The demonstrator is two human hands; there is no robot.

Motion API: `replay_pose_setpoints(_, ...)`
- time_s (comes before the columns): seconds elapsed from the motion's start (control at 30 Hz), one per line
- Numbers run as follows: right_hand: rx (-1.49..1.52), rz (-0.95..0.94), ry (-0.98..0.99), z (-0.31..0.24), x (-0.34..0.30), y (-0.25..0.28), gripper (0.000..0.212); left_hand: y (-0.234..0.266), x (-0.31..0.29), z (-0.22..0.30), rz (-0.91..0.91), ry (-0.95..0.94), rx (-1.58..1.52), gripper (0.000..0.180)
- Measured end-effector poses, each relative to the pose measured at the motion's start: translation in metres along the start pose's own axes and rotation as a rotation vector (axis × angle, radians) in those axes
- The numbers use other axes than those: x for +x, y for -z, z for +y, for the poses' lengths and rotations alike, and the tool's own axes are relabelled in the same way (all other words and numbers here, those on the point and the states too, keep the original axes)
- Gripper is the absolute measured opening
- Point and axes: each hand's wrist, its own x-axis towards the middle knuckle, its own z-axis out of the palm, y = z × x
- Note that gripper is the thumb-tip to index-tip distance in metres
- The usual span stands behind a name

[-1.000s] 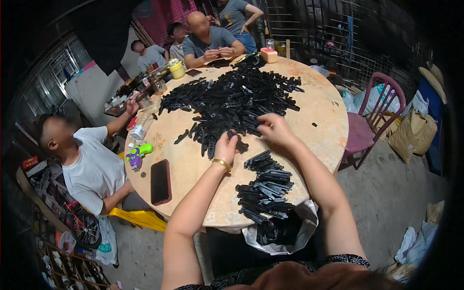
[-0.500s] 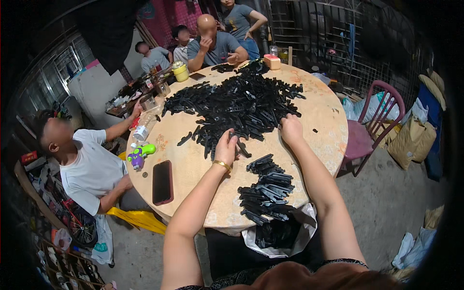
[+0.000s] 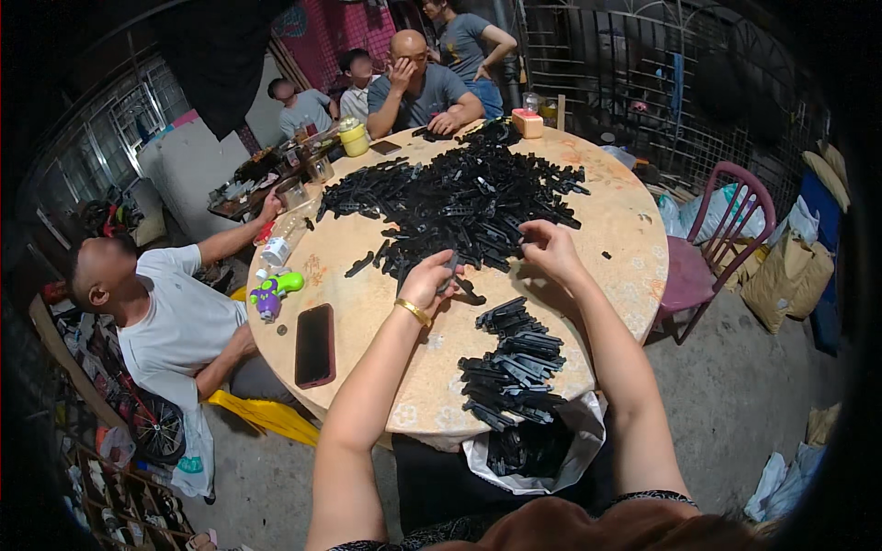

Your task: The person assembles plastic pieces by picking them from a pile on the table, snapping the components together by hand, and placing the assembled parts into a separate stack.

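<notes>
A large heap of narrow black plastic pieces (image 3: 469, 197) covers the middle of the round table. At the heap's near edge, my left hand (image 3: 428, 279) is closed around a black plastic piece (image 3: 450, 262), mostly covered by the fingers. My right hand (image 3: 551, 249) is at the heap's right edge, its thumb and fingertips curled together; whether a piece is between them is too small to tell. Nearer to me, between my forearms, lie neat stacks of the same black pieces (image 3: 514, 358). Below the table edge an open white bag (image 3: 588, 436) holds more black pieces.
A phone (image 3: 315, 345), a purple and green toy (image 3: 273, 294) and a clear bottle (image 3: 276, 248) lie on the table's left. A person in white sits there; others are at the far side. A purple chair (image 3: 703, 266) stands at right.
My right hand has lifted slightly from the heap's edge, its fingers now more visible. My left hand has turned a little, still on its piece. The far person's hand has moved up the face.
</notes>
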Motion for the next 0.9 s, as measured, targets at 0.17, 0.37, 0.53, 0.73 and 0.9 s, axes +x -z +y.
replay_pose_setpoints(0.17, 0.345, -0.145, 0.125, -0.025, -0.016, -0.022, 0.023, -0.003, -0.005, -0.003, -0.008, -0.131, 0.154, 0.042)
replay_pose_setpoints(0.37, 0.403, -0.195, 0.179, -0.038, -0.024, -0.024, 0.021, -0.008, -0.008, -0.006, 0.058, -0.582, 0.604, 0.029)
replay_pose_setpoints(0.53, 0.241, -0.193, 0.240, -0.031, -0.028, -0.032, 0.021, -0.024, -0.019, -0.007, -0.116, -0.272, 0.436, 0.029)
replay_pose_setpoints(0.73, 0.064, -0.191, 0.311, -0.025, -0.026, -0.034, 0.022, -0.019, -0.018, -0.009, -0.195, -0.073, 0.195, 0.034)
replay_pose_setpoints(0.9, -0.031, -0.194, 0.396, -0.030, -0.028, -0.032, 0.023, -0.020, -0.018, -0.007, -0.245, -0.087, 0.083, 0.034)
